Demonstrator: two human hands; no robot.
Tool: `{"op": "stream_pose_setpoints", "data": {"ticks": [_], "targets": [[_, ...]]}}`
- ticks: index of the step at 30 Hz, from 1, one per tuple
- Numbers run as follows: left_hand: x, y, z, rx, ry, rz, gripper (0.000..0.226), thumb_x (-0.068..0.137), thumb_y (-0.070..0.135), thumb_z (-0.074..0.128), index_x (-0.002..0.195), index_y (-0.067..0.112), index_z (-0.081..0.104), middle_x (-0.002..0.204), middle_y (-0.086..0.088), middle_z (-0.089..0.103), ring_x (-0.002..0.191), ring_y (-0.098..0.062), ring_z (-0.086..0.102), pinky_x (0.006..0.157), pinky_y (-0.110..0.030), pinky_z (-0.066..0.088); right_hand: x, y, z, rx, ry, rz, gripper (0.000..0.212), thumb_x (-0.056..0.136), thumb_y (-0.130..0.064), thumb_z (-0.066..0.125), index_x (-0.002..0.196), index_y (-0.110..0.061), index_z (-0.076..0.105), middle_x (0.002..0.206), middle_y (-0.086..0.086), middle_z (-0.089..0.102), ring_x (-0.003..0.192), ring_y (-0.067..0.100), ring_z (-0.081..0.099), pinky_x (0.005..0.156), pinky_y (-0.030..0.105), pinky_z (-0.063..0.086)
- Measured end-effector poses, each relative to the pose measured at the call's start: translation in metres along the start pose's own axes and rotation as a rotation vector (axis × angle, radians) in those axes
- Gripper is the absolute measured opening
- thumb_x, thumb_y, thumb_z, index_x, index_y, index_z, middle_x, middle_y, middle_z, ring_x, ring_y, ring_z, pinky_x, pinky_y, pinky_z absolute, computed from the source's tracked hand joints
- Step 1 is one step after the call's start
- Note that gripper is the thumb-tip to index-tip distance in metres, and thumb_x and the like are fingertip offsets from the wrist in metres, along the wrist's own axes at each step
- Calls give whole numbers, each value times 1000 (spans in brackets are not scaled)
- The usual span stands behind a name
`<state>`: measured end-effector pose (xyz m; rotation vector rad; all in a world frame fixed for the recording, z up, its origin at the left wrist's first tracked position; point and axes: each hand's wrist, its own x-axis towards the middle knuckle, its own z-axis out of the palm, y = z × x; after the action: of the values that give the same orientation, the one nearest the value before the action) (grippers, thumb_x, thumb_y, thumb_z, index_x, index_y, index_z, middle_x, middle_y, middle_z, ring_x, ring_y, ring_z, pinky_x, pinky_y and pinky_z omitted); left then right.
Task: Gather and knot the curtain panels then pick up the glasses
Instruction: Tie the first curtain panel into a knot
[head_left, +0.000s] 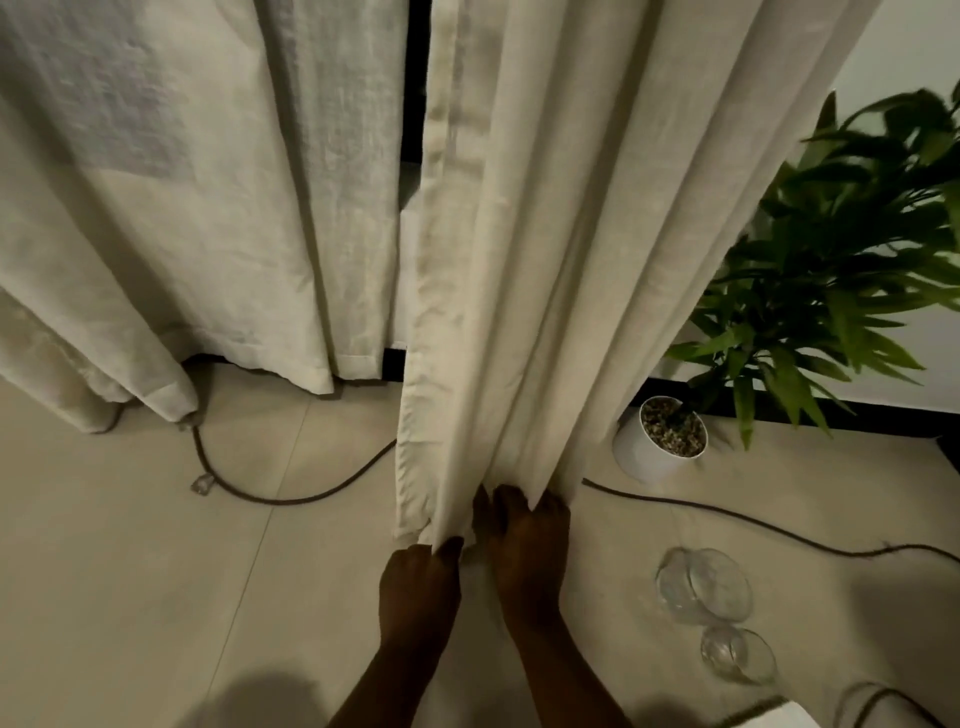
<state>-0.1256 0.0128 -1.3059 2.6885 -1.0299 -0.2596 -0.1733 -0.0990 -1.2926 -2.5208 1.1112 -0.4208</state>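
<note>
Two cream curtain panels hang in front of me. The right panel (545, 260) is pulled toward me into folds, and both my hands hold its bottom hem. My left hand (418, 587) pinches the hem's lower left corner. My right hand (527, 540) grips the bunched folds just beside it. The left panel (197, 197) hangs loose, its hem just above the floor. Two clear glasses lie on the floor to my right: a larger one (704, 584) and a smaller one (737, 654) nearer to me.
A potted plant in a white pot (657, 441) stands right of the curtain. A dark cord (291, 493) loops across the tiled floor behind the panel and runs on past the glasses. A white object's corner (779, 719) shows at the bottom right.
</note>
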Motion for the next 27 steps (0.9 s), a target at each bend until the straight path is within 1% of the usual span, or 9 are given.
{"op": "stream_pose_setpoints", "data": {"ticks": [3,6,10,14,18,20,22,24,27], "targets": [[-1,-11,34,9,-33,-31,54,40,13,91,90,27,75,56,0,64,44,-24,60,38,-30,49,-13,48,53,28,-259,188,31,93,-38,44,111,-21,63,106,6,64,99,27,62,84,39,54],[0,-13,61,26,19,10,59,36,11,88,92,26,76,78,-2,72,65,-24,69,55,-33,57,-27,64,80,31,-193,368,31,95,-40,50,108,-17,68,99,2,66,90,19,64,74,22,51],[-4,-5,91,17,-111,37,52,78,23,58,130,21,56,130,-9,56,114,-33,57,99,-46,45,-32,50,83,-251,-184,142,19,82,-32,73,99,-24,74,78,4,68,71,23,64,61,32,53],[-12,9,65,-83,-385,-36,68,95,26,41,151,26,2,156,-9,8,144,-35,8,117,-47,5,-34,28,46,-148,-450,263,44,101,-40,38,139,-19,44,133,5,53,118,24,53,96,33,43],[-23,18,-12,-79,-518,-12,55,95,25,41,147,30,24,159,-8,-6,141,-27,22,114,-41,23,-41,-8,-15,-63,-564,291,37,99,-37,43,133,-25,50,137,-2,52,123,18,52,100,30,41],[-31,27,-61,-134,-560,-24,48,96,28,42,143,31,32,160,-5,-5,135,-23,35,110,-38,31,-44,-33,-62,17,-491,369,34,97,-30,49,130,-24,55,133,-3,56,120,16,53,97,26,41],[-33,39,-110,-261,-443,-83,54,95,28,44,146,30,25,160,-1,2,132,-21,40,106,-35,36,-31,-55,-116,231,-217,540,41,91,-22,60,131,-19,52,127,3,60,117,24,56,90,29,43],[-20,52,-165,-466,-211,-162,66,94,23,47,150,24,14,159,0,10,136,-21,36,107,-29,34,5,-73,-171,553,74,602,68,80,-7,68,140,-19,38,128,2,56,116,26,55,92,34,45],[13,78,-242,-759,56,-218,80,87,6,50,152,26,8,154,7,22,132,-14,39,101,-23,32,65,-108,-244,865,49,411,97,73,17,61,151,-22,18,136,-7,39,122,11,41,98,31,42]]}}
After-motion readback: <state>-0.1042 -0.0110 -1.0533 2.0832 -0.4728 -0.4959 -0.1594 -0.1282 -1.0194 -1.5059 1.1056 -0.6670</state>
